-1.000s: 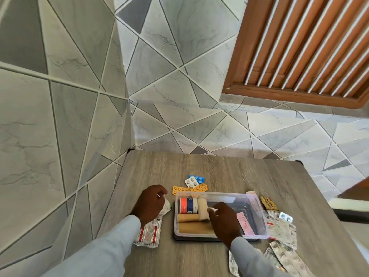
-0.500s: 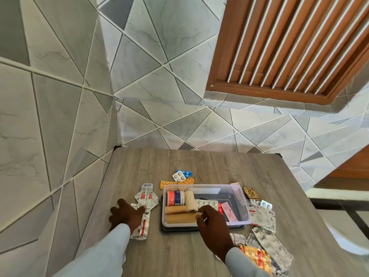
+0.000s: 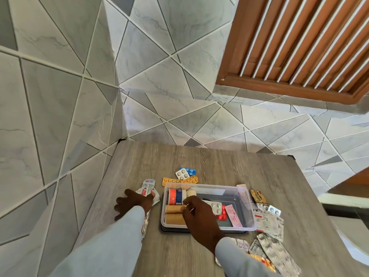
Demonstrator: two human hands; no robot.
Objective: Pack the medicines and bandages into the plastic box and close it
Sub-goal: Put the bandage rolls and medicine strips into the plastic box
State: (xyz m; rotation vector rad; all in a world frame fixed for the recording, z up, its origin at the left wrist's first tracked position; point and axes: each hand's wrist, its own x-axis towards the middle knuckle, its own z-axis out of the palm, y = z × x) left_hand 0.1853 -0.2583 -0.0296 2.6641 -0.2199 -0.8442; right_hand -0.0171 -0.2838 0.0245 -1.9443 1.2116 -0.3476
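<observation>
Sitting: the clear plastic box is seen open-topped near the front middle of the wooden table, on a dark flat piece whose edge shows beneath it.
Box contents: a roll with a red and blue label and tan bandage rolls are packed at the left end; a silver pill strip, a red pill strip and a pink sachet lie toward the middle.
Right hand: the right hand is held inside the box over the bandage rolls, fingers curled; whether anything is gripped cannot be told.
Left hand: the left hand is laid flat, fingers spread, on white and red packets just left of the box.
Behind the box: orange pill strips, a silver strip and a blue strip are grouped, the orange ones just beside the far wall of the box.
Right of the box: a brown sachet, a small blister and silver foil packets are scattered toward the near edge.
Surroundings: grey tiled walls and a brown slatted shutter are seen.
</observation>
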